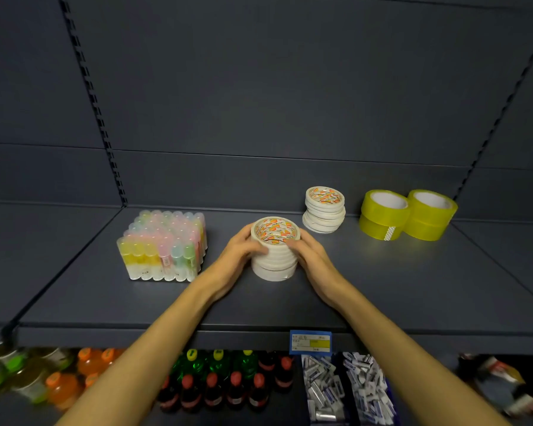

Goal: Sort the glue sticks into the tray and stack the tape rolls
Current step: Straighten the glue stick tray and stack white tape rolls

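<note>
I'm watching over the dark shelf, where the glue sticks are sitting packed upright at left. My left hand and right hand are cupping the white tape stack mid-shelf, fingers curled round its sides, probably squaring it up. A second white stack and yellow rolls are waiting behind, nothing blocking.

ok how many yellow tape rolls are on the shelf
4, in two stacks of two at the right rear of the shelf: left stack, right stack. The two stacks touch. More could be hidden behind them.
</note>
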